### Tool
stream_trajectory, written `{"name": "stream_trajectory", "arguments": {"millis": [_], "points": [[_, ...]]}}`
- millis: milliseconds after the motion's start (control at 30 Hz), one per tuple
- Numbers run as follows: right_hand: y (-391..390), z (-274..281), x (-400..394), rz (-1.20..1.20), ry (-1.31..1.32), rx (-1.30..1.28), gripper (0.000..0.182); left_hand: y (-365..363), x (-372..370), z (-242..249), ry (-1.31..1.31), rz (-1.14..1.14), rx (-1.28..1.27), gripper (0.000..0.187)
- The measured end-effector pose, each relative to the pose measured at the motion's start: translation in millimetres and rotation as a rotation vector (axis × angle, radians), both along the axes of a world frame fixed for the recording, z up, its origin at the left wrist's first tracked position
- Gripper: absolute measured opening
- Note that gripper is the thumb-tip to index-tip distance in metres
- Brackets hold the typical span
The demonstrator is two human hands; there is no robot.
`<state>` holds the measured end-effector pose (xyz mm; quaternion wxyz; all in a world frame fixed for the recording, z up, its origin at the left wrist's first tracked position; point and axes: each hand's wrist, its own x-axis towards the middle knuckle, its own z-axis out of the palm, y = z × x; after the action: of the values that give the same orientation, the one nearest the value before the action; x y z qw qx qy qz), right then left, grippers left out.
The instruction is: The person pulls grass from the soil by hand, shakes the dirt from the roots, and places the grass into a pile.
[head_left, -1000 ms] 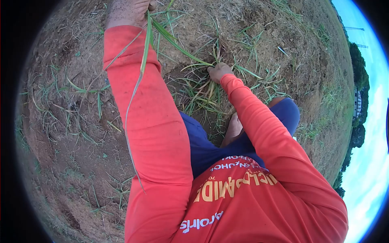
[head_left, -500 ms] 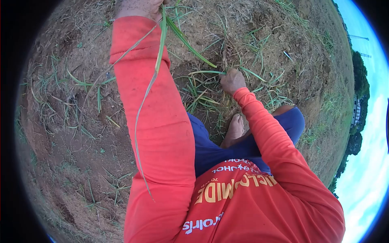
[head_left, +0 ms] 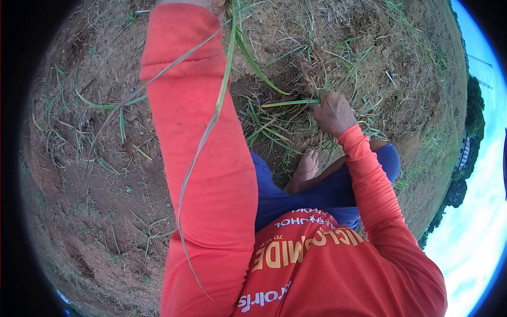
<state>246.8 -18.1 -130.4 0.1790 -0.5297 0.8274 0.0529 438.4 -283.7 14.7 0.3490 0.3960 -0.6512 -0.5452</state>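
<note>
Much brown soil [head_left: 150, 185], grass [head_left: 290, 102] in right hand [head_left: 334, 113], cloudy sky [head_left: 470, 238].

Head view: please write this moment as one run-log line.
left hand: partly out of frame, grass blades beside it | right hand: closed on green blade

From my end, I see an open field [head_left: 417, 100]: brown soil [head_left: 145, 185], scattered grass [head_left: 269, 127]. Trees [head_left: 475, 108] edge it under cloudy sky [head_left: 475, 232], with perhaps a building [head_left: 464, 152] among them.
</note>
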Motion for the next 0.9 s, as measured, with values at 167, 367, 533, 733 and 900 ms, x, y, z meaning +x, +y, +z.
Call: {"name": "stream_trajectory", "arguments": {"millis": [167, 367, 533, 733, 900], "points": [[-9.9, 52.8, 2.6, -0.065, -0.102, 0.055, 0.024, -3.3, -2.8, 2.2, 0.005, 0.003, 0.004, 0.034], [3.5, 80.0, -9.1, 0.069, -0.139, 0.134, 0.026, -2.4, -3.1, 4.4, 0.003, -0.001, 0.005, 0.034], [-11.0, 143.6, -4.7, -0.095, -0.306, 0.011, 0.028, -0.6, -5.0, 5.8, 0.008, -0.005, 0.004, 0.035], [-11.8, 206.9, -30.9, -0.152, -0.328, 0.001, 0.03, 1.4, -7.9, 6.8, 0.012, -0.003, -0.014, 0.036], [-33.4, 141.1, -58.4, -0.573, -0.61, -0.334, 0.032, 0.6, -11.8, 3.3, 0.003, 0.006, -0.018, 0.036]]}}
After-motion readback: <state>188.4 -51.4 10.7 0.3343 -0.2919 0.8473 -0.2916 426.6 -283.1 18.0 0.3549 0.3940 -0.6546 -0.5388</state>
